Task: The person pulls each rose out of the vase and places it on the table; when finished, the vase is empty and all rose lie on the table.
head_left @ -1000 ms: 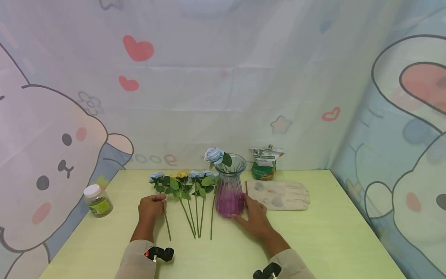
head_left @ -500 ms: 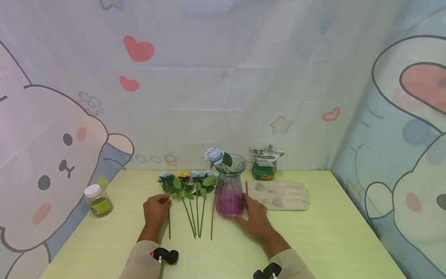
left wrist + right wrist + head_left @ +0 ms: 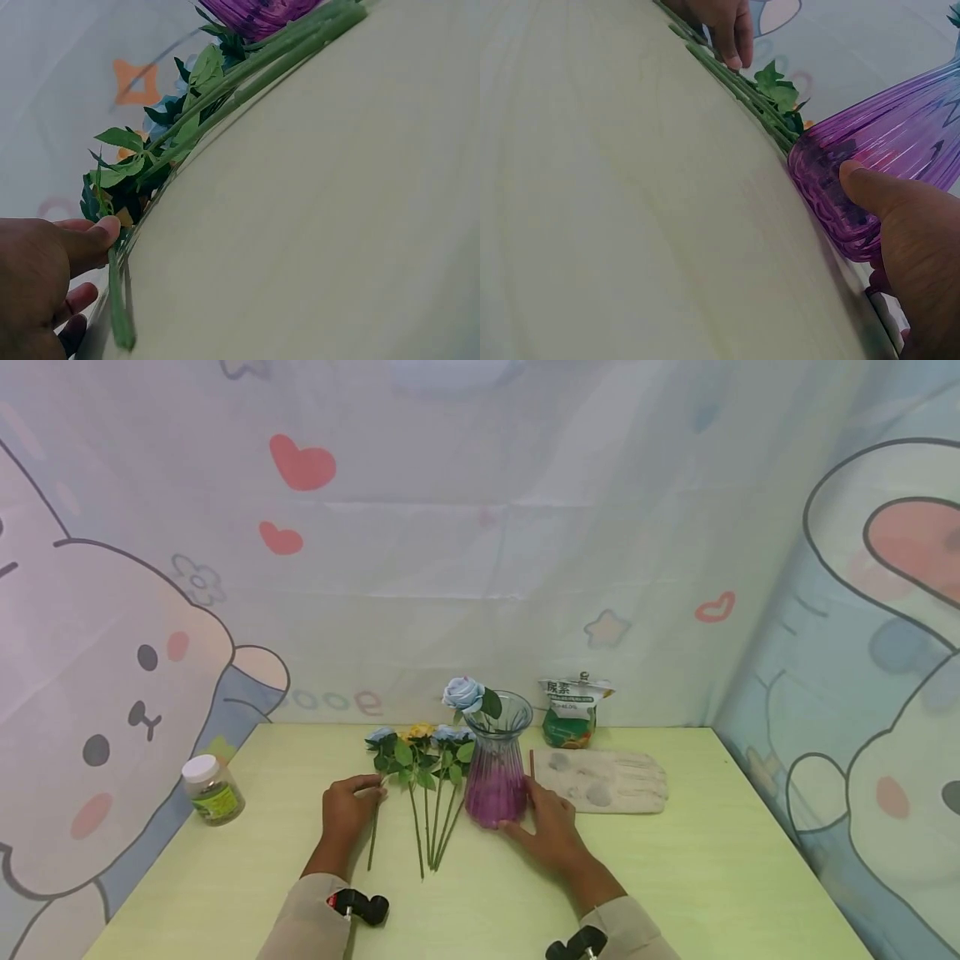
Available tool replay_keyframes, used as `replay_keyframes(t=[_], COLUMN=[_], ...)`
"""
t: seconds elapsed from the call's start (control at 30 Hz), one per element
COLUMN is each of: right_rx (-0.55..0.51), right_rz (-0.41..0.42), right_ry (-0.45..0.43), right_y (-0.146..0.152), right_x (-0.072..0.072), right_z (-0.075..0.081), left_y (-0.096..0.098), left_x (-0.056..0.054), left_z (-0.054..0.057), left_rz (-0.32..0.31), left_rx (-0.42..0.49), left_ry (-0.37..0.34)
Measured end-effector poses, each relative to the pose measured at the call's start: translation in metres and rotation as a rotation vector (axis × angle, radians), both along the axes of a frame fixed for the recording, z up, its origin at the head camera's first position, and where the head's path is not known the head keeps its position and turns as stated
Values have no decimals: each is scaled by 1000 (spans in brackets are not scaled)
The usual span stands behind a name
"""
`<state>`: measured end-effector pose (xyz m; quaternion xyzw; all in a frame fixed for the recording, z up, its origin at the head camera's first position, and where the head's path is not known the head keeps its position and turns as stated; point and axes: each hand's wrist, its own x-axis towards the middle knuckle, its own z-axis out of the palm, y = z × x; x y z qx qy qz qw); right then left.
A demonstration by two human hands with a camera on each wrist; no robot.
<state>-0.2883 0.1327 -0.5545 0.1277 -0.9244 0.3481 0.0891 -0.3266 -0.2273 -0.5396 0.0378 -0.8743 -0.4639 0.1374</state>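
Note:
My left hand pinches the green stem of a blue rose between thumb and fingers, low over the table. Right of it lie several more roses, blue ones and a yellow rose, with leafy heads bunched together and stems pointing toward me. A ribbed glass vase, purple below and bluish at its flared rim, stands upright beside them. One blue rose leans out over its rim. My right hand holds the vase's lower right side, thumb against the glass.
Behind the vase to the right stands a green and white bag. A pair of pale work gloves lies flat near my right hand. A white-lidded jar stands at the table's left edge. A printed curtain encloses the back.
My left hand has moved right with its rose, and the flower heads have bunched toward the vase. The rightmost stem's lower end has swung left. My right hand and the vase stay put.

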Motion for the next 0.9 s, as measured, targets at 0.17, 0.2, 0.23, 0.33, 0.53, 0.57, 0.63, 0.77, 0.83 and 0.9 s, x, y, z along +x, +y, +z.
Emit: replay_keyframes(t=[0.17,0.2,0.23,0.33,0.53,0.57,0.63,0.77,0.83,0.9], right_rx=[-1,1,1,-1,-2,-1,-1,3,3,-4], right_rz=[2,2,2,4,10,13,14,14,10,9], right_ry=[6,5,4,5,5,3,0,0,0,-5], right_y=[1,1,1,1,0,0,0,0,0,-1], right_x=[0,0,0,0,1,1,1,2,2,3], right_z=[0,-1,-1,0,2,2,3,5,4,2], left_y=[-1,-2,-3,-5,-4,-2,3,19,28,37], left_x=[0,0,0,-1,-1,-1,1,7,10,12], left_z=[-1,-2,-2,-5,-1,1,9,28,38,48], left_rz=[-26,-32,-37,-53,-51,-45,-36,-54,-81,-107], left_rx=[22,24,30,34,-14,-22,-28,-15,-6,-2], left_ry=[-38,-45,-54,-57,60,94,167,247,255,267])
